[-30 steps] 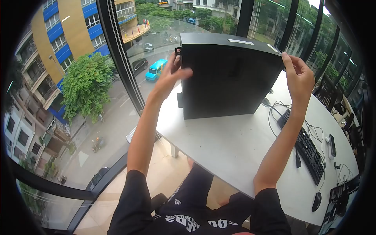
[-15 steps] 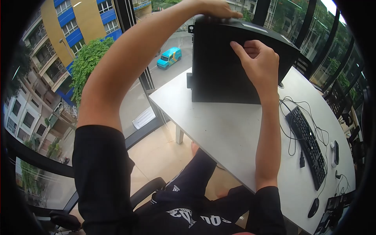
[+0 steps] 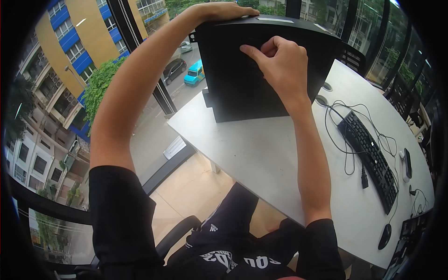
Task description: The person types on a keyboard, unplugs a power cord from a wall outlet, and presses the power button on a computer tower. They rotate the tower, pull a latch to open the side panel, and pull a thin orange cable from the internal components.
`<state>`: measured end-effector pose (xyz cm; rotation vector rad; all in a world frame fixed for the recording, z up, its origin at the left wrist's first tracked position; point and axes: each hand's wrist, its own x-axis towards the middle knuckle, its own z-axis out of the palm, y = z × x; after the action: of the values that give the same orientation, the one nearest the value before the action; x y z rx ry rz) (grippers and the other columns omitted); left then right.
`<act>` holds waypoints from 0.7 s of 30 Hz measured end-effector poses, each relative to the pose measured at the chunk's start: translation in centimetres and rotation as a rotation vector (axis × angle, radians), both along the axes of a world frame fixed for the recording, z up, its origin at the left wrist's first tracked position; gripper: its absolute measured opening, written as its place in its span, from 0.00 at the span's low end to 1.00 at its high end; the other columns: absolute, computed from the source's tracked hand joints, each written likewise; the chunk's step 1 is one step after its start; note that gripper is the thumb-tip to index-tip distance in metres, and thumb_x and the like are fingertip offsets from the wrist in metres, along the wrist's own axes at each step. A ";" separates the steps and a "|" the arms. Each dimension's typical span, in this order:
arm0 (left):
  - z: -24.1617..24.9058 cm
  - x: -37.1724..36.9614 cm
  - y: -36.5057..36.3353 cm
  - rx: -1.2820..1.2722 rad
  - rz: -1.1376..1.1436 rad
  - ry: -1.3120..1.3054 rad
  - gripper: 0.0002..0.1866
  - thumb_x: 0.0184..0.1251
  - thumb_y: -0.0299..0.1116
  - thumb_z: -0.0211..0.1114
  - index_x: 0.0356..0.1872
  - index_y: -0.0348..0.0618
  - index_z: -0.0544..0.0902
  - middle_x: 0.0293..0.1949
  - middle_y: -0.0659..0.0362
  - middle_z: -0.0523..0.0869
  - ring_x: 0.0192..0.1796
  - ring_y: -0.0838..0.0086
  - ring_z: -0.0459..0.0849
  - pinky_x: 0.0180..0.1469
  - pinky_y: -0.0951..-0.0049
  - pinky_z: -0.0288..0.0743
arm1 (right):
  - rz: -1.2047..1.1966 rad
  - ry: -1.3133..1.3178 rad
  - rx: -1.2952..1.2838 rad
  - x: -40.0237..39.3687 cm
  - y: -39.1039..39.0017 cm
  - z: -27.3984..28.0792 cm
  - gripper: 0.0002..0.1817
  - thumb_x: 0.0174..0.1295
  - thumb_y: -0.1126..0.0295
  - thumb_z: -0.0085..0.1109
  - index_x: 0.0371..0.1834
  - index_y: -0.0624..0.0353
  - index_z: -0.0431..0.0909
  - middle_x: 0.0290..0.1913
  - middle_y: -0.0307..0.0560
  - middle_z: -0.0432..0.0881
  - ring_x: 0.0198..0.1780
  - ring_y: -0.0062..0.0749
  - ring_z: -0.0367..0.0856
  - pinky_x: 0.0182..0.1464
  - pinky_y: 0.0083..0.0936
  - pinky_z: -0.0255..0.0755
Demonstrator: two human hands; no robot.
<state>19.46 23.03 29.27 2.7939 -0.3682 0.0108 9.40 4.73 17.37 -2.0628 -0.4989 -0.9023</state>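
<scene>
A black computer case (image 3: 233,88) stands upright on the white table (image 3: 261,149), its broad flat side facing me. My left hand (image 3: 226,11) lies over the case's top edge with fingers stretched out along it. In front of the side panel is my right hand (image 3: 284,60), its thumb extended to the left and its other fingers loosely curled. A gap shows between that thumb and the fingers, and no object is visible in it. The right fingertips overlap the upper part of the panel in this view.
To the right lie a black keyboard (image 3: 368,154), tangled cables with a black plug (image 3: 364,179), and a mouse (image 3: 385,236). A small dark device (image 3: 408,162) sits farther right. Tall windows border the left and back, with a street below. A chair armrest (image 3: 179,233) is beside me.
The case and both hands appear farther left as the view shifts. My right hand keeps its curled shape before the panel; my left hand stays on the top edge.
</scene>
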 end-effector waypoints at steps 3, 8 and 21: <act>-0.1 -0.2 0.3 0.062 -0.127 -0.068 0.40 0.78 0.70 0.48 0.66 0.44 0.86 0.58 0.47 0.89 0.58 0.60 0.88 0.66 0.60 0.75 | 0.039 0.021 0.018 0.0 -0.1 0.1 0.23 0.59 0.52 0.79 0.27 0.65 0.88 0.18 0.48 0.85 0.22 0.35 0.87 0.39 0.27 0.83; -1.3 -0.6 0.1 0.010 -0.138 -0.173 0.43 0.74 0.75 0.49 0.62 0.46 0.89 0.54 0.48 0.91 0.53 0.61 0.90 0.65 0.63 0.76 | 0.064 0.034 -0.004 -0.8 -1.0 0.5 0.23 0.57 0.52 0.81 0.24 0.64 0.89 0.18 0.46 0.85 0.21 0.33 0.86 0.38 0.26 0.82; -1.2 2.7 1.2 0.119 -0.197 -0.126 0.29 0.84 0.63 0.43 0.74 0.66 0.79 0.57 0.47 0.89 0.57 0.60 0.89 0.69 0.61 0.74 | 0.089 0.055 0.098 -5.4 -2.0 -0.5 0.20 0.55 0.58 0.84 0.24 0.65 0.88 0.18 0.46 0.86 0.19 0.28 0.84 0.28 0.23 0.76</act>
<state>22.20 24.27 28.08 2.8674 -0.6956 0.1239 4.05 2.69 16.91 -1.9553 -0.5032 -0.7998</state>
